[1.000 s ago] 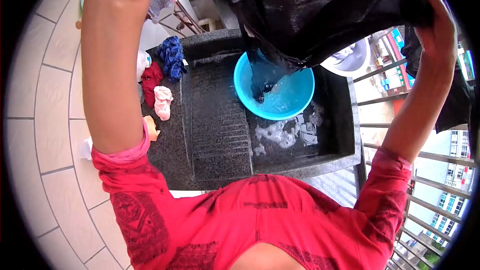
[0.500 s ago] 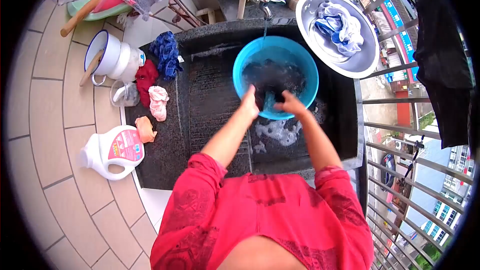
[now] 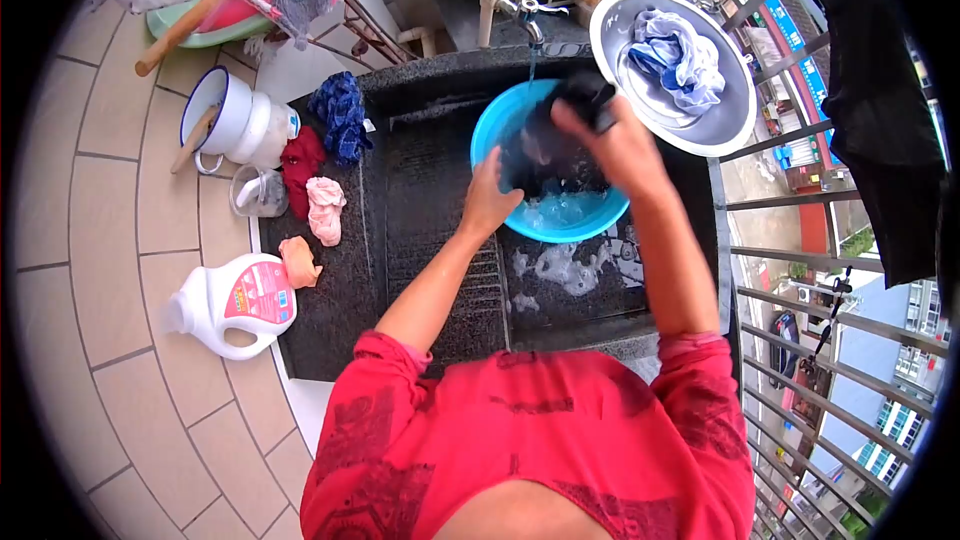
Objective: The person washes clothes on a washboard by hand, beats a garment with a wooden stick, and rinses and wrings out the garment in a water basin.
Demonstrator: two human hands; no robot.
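1. The black cloth (image 3: 553, 148) is in the blue basin (image 3: 500, 122), with a bunch lifted up.
2. The right hand (image 3: 622, 145), at two o'clock, is nearer and grips that bunch. From its fingers the cloth hangs toward eight o'clock, its long way from one to seven.
3. The left hand (image 3: 492, 198), at eight o'clock, has fingers spread by the rim.
4. Farther at eight, a bottle (image 3: 207, 302) has a pink label (image 3: 262, 292); its words are too small.
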